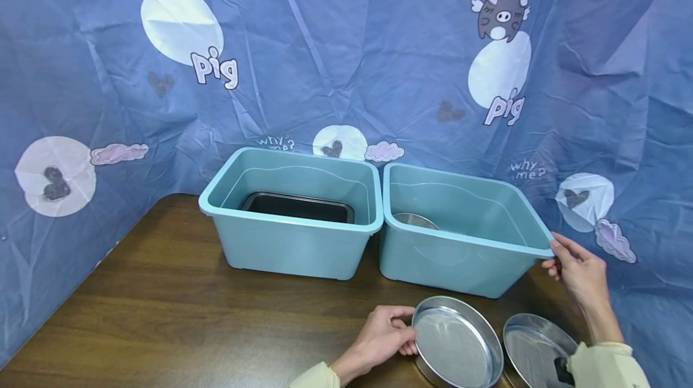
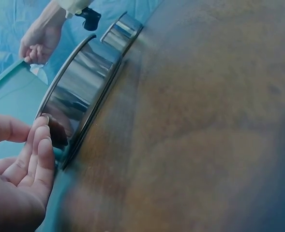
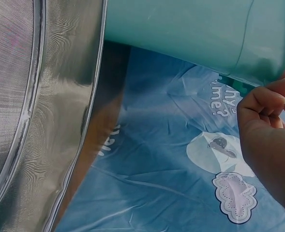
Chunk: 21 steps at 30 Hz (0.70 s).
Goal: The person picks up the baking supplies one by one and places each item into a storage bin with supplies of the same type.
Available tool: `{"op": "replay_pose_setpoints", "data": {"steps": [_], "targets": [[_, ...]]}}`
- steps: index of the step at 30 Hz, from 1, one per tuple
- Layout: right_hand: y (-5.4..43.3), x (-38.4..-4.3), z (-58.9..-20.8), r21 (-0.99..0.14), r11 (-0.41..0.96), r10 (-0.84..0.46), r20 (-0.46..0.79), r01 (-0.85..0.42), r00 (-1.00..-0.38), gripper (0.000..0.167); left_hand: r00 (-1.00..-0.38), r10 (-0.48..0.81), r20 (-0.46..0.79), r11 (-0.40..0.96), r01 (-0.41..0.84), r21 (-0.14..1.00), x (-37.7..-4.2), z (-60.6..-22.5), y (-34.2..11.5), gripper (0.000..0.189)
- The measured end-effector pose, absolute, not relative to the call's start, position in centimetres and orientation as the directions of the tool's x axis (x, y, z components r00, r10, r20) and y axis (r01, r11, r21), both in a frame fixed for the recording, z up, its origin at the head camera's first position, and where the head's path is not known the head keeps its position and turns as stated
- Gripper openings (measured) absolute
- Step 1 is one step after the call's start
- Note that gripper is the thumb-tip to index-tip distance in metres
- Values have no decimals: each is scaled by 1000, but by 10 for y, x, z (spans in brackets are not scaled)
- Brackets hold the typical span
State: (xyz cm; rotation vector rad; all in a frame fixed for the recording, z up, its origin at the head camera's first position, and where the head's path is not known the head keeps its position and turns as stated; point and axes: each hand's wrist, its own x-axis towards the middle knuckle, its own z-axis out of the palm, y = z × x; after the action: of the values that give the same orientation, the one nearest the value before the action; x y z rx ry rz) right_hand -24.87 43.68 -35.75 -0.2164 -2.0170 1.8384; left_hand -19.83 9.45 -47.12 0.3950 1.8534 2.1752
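My left hand [image 1: 381, 337] pinches the left rim of a round metal sieve [image 1: 455, 340] at the table's front. In the left wrist view, thumb and fingers meet at the rim of this sieve [image 2: 82, 79], whose shiny side wall faces the camera. With curled fingers my right hand [image 1: 582, 274] grips the front right corner of the right teal bin [image 1: 449, 264]. A second sieve [image 1: 533, 346] lies to the right of the first, partly under the right sleeve. Part of another round mesh sieve [image 1: 415, 220] shows inside the right bin.
To the left stands another teal bin [image 1: 287, 249], with a dark rectangular pan [image 1: 298, 207] in it. Both bins sit close together on the brown wooden table [image 1: 178, 316]. A blue printed cloth [image 1: 335, 63] hangs behind and along the sides.
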Motion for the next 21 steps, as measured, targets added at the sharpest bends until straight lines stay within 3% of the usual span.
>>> {"op": "replay_pose_setpoints", "data": {"steps": [8, 21], "targets": [[435, -248, -358, -977, 159, 393, 196, -143, -898, 15, -927, 374, 39, -187, -34, 982, -197, -469, 93, 49], [434, -248, -358, -978, 134, 390, 201, -161, -899, 16, -922, 385, 39, -196, -40, 980, -194, -462, 92, 48]]}}
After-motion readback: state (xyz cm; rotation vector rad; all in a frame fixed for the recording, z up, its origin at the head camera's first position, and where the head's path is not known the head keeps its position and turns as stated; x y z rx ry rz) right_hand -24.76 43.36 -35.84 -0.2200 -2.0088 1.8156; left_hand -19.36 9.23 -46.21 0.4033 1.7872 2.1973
